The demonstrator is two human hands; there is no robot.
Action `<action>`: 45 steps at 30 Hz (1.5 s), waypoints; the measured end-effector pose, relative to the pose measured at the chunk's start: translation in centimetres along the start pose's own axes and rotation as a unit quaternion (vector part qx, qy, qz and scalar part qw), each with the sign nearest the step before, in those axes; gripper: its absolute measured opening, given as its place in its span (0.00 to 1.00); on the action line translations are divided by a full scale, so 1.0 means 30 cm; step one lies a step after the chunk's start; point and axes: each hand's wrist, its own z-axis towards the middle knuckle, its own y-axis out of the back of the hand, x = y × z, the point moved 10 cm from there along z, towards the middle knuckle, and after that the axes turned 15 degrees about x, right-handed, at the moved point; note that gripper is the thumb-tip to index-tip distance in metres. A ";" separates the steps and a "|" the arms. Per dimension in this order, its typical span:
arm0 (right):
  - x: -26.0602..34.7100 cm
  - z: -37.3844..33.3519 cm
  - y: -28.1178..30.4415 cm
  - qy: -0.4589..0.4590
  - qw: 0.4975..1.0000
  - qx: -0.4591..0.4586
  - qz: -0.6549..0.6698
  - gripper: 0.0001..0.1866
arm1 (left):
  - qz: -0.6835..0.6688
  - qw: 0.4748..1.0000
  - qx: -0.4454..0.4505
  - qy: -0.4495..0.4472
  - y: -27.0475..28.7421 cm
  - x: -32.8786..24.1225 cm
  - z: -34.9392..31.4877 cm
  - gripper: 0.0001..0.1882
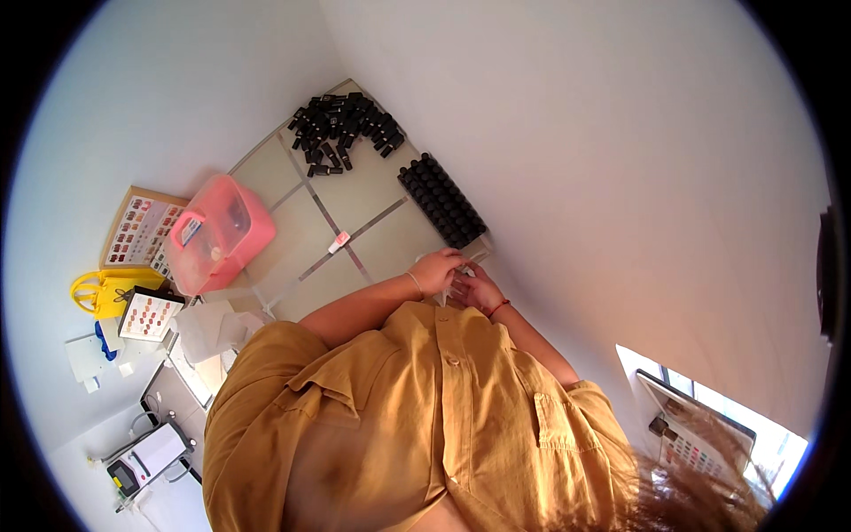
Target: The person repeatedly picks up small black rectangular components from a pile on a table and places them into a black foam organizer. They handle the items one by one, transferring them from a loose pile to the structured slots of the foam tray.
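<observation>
A mustard-brown shirt (399,443) with buttons (453,362), chest pockets (566,426) and short sleeves (257,381) is worn; behind the left fingers (450,254), a thin pale bracelet (414,282); behind the right fingers (476,273), a red cord (499,308).

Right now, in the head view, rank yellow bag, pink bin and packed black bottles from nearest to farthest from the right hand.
1. Packed black bottles, ahead of the right hand.
2. Pink bin, left.
3. Yellow bag, farther left.

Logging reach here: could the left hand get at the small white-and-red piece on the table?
Probably yes: nothing visible lies between the left hand and the piece, though that hand seems busy with something clear.
</observation>
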 end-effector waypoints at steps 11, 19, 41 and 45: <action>0.042 0.002 0.018 0.022 0.999 -0.036 0.011 0.31 | -0.091 0.995 -0.018 0.021 0.036 0.101 -0.113 0.20; 0.084 -0.007 0.081 0.057 0.995 -0.077 0.034 0.32 | -0.110 0.982 -0.089 0.128 0.088 0.281 -0.253 0.16; 0.144 0.023 0.156 0.136 0.982 -0.099 0.089 0.22 | 0.080 0.930 -0.213 0.288 0.527 0.653 -0.368 0.17; 0.163 0.012 0.141 0.106 0.986 -0.108 0.066 0.21 | 0.114 0.902 -0.184 0.374 0.685 0.701 -0.340 0.18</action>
